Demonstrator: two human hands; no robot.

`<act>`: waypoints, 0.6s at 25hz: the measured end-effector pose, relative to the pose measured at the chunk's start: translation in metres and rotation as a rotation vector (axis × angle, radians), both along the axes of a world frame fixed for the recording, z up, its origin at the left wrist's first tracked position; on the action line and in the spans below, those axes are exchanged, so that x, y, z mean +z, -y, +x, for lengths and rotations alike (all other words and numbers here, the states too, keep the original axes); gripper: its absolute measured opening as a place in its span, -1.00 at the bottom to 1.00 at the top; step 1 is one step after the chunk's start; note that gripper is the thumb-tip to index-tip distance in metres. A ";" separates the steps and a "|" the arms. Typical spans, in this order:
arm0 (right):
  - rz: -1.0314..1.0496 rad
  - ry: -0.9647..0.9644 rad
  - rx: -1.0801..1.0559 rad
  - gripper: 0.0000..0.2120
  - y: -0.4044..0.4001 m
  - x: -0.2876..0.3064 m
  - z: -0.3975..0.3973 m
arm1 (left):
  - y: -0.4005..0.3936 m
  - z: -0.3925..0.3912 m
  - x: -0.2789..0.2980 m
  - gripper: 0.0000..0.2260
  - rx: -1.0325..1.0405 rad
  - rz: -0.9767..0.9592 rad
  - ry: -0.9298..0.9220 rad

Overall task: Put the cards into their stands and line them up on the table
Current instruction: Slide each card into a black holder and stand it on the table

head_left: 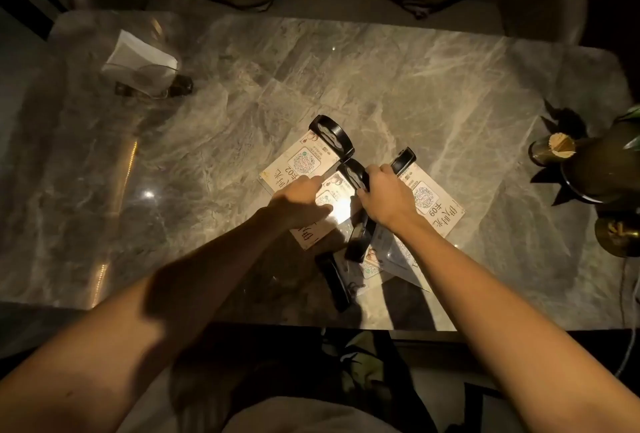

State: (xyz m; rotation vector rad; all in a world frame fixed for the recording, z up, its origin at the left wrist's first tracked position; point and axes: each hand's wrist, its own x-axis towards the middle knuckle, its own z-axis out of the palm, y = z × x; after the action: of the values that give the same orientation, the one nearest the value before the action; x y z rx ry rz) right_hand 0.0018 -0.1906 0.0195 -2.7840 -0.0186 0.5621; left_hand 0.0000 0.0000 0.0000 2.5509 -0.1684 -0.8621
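Both hands work glossy cards; right hand [388,195] grips a black stand [353,174].

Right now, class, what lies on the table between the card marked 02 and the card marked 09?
In the head view, between the 02 card and the 09 card lies a third card, with the right hand gripping its black stand.

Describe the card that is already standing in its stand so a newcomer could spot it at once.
Start at the marble table and go to its far left corner. There a white card stands upright in a black stand, alone; the other cards lie flat, clustered by the hands.
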 end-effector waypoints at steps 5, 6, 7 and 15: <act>0.057 0.000 -0.105 -0.86 0.004 -0.013 0.000 | 0.000 -0.008 -0.024 -0.44 -0.008 -0.038 0.107; 0.076 -0.007 -0.111 -0.87 0.006 -0.016 0.001 | -0.001 -0.008 -0.033 -0.39 0.006 -0.032 0.112; 0.094 -0.006 -0.110 -0.88 0.008 -0.016 0.002 | -0.003 -0.006 -0.044 -0.34 0.019 -0.032 0.085; 0.235 -0.034 -0.222 -0.82 0.030 -0.015 0.005 | -0.020 0.001 -0.028 -0.38 0.123 -0.061 0.007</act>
State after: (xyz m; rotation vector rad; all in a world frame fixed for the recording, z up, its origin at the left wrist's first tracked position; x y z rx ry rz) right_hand 0.0072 -0.2202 0.0047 -2.5058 0.2156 0.5137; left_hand 0.0010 0.0199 -0.0278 2.4793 -0.0390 -0.7900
